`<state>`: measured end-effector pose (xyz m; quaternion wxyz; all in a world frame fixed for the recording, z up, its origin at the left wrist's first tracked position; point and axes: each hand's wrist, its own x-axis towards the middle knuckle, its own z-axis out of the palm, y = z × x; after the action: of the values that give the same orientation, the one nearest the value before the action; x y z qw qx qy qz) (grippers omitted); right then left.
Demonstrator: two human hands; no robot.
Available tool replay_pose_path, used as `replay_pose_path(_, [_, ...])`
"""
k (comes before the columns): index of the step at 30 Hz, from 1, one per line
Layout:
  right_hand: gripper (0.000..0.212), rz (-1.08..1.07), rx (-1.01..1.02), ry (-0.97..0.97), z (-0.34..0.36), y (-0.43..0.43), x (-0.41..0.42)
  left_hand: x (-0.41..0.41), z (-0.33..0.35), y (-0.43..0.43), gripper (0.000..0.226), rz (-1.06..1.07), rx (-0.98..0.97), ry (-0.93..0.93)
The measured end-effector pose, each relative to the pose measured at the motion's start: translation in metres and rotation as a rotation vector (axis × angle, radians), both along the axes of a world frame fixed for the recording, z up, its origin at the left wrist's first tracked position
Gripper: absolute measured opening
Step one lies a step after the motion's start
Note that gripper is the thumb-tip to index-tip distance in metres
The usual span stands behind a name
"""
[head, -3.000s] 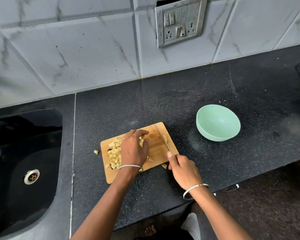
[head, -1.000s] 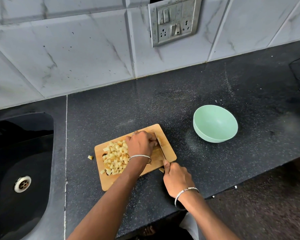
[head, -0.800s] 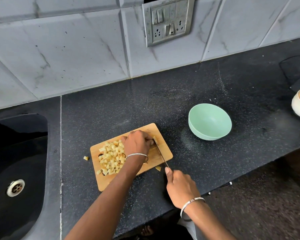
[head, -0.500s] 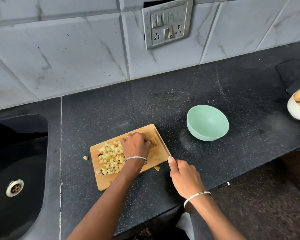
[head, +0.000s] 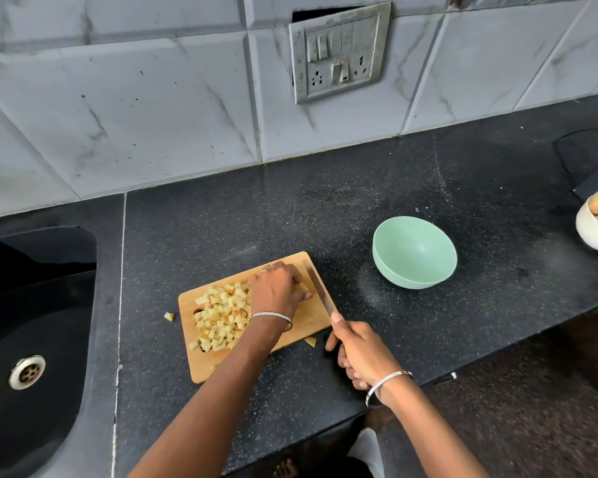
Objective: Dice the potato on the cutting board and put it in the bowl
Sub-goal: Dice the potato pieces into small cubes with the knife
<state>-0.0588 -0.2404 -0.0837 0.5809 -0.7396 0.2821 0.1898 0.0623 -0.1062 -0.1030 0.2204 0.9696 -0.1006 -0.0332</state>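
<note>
A black sink [head: 52, 305] with a steel drain [head: 26, 371] lies left, a metal switch plate [head: 339, 51] hangs on the far tiled wall [head: 152, 115], and a white bowl [head: 592, 238] of tan rounded food stands at the right edge.

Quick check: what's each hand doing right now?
Left hand: fingers curled over the potato on the board.
Right hand: closed grip on the knife.
</note>
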Motion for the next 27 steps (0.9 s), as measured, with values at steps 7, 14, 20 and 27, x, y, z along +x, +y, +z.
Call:
replay_pose_path(7, [0.055, -0.032, 0.164, 0.02, 0.002, -0.004, 0.008, -0.005, -0.002, 0.016, 0.025, 0.042, -0.148, -0.041])
replay_pose_path(14, [0.056, 0.01, 0.215, 0.025, 0.001, 0.006, 0.016, -0.004, -0.002, 0.035, 0.009, 0.044, -0.092, -0.059])
replay_pose_path(20, [0.057, 0.047, 0.278, 0.049, -0.001, 0.014, 0.016, -0.007, 0.002, 0.042, 0.015, 0.068, -0.081, -0.086])
replay_pose_path(27, [0.056, 0.082, 0.455, 0.094, 0.006, 0.014, 0.014, -0.003, 0.005, 0.045, 0.007, -0.009, -0.304, 0.012])
